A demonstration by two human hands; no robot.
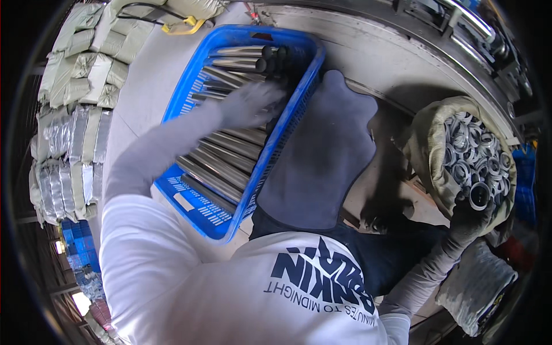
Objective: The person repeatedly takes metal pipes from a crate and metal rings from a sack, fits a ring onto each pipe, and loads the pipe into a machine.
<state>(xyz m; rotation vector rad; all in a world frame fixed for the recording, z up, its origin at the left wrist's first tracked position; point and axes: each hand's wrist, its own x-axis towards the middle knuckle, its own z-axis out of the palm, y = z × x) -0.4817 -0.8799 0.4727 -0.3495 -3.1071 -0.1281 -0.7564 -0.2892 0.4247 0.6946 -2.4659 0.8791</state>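
My left hand (pixel 250 104), in a grey glove, hangs over the blue plastic crate (pixel 187 201). Motion blurs it, but its fingers look stretched out and apart, with nothing visible in them. Below it lie several shiny metal tubes (pixel 215 169), side by side in the crate; the hand hides some of them. At the mouth of a woven sack (pixel 425 146), my gloved right hand (pixel 468 223) is closed around a round metal ring (pixel 479 196). Loose metal rings (pixel 468 141) fill the sack. The right fingertips are partly hidden behind the ring.
A grey padded cover (pixel 316 155) lies across in front of me, between crate and sack. Wrapped bundles (pixel 75 132) are stacked on the left. A yellow-handled hacksaw (pixel 184 26) lies beyond the crate. Machinery (pixel 466 34) stands at the far right. Another sack (pixel 477 284) is by my right forearm.
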